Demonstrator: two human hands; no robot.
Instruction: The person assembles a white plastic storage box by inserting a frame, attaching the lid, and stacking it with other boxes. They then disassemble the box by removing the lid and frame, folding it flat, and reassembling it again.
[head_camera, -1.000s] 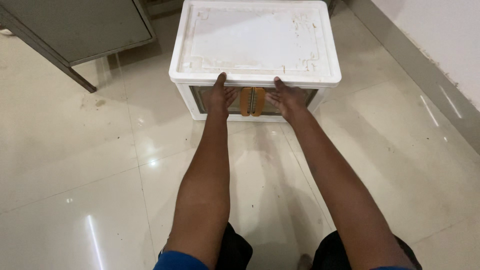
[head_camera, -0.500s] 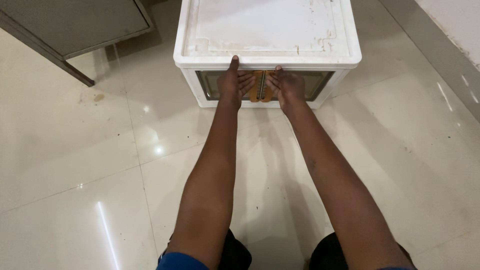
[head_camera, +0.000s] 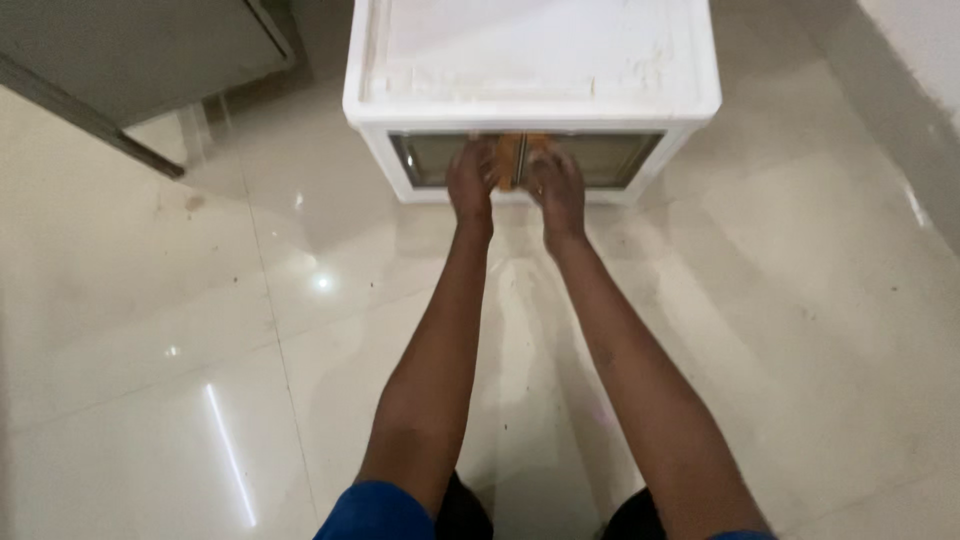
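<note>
A white plastic storage box (head_camera: 530, 55) stands on the floor in front of me. Its front has two clear doors with orange handles (head_camera: 510, 160) at the middle. My left hand (head_camera: 470, 185) rests on the left door beside the handles. My right hand (head_camera: 557, 190) is on the right door, fingers over the right handle. Both hands sit close together at the centre seam. Whether the fingers grip the handles or only touch them is unclear.
Glossy cream floor tiles (head_camera: 200, 330) spread around me, with a few small specks. A grey metal cabinet or door (head_camera: 130, 60) stands at the upper left, its bottom edge raised. A grey skirting and white wall (head_camera: 900, 70) run along the right.
Both hands slid inward from apart on the box front to close together at the orange handles. The view has shifted closer to the box.
</note>
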